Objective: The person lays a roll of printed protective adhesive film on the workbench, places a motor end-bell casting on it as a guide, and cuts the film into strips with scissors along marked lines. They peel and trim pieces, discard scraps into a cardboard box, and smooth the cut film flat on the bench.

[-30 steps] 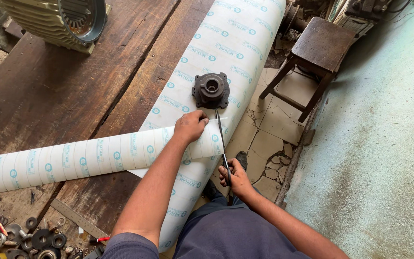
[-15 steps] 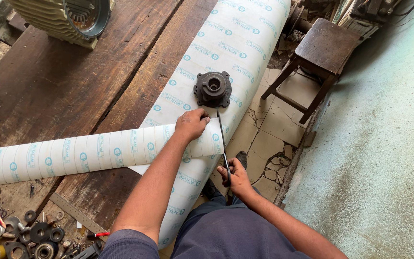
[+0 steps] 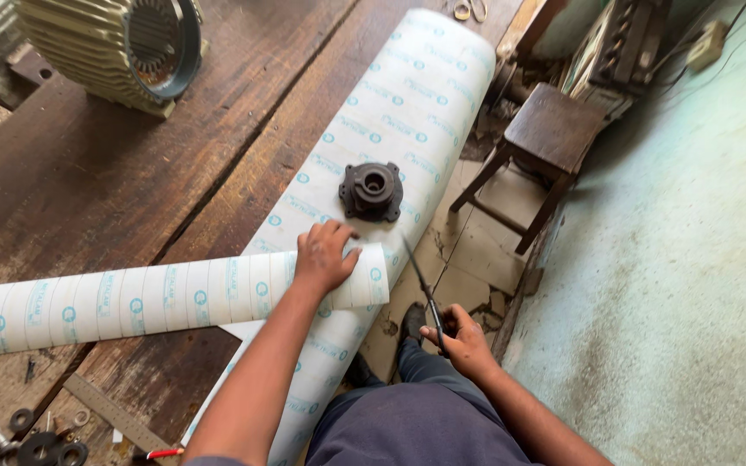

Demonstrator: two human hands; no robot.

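Below, left hand [image 3: 323,256] on paper roll [image 3: 131,299], right hand [image 3: 462,338] gripping scissors [image 3: 423,292]

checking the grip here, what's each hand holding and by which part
The right hand holds long scissors by the handle end, blades pointing up toward the sheet. The left hand grips nothing; it presses flat on the paper roll near its end.

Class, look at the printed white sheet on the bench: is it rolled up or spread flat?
Both: the sheet lies flat under a dark casting, while the left hand presses its rolled end.

Bare forearms, short grey sleeve, dark blue-grey trousers
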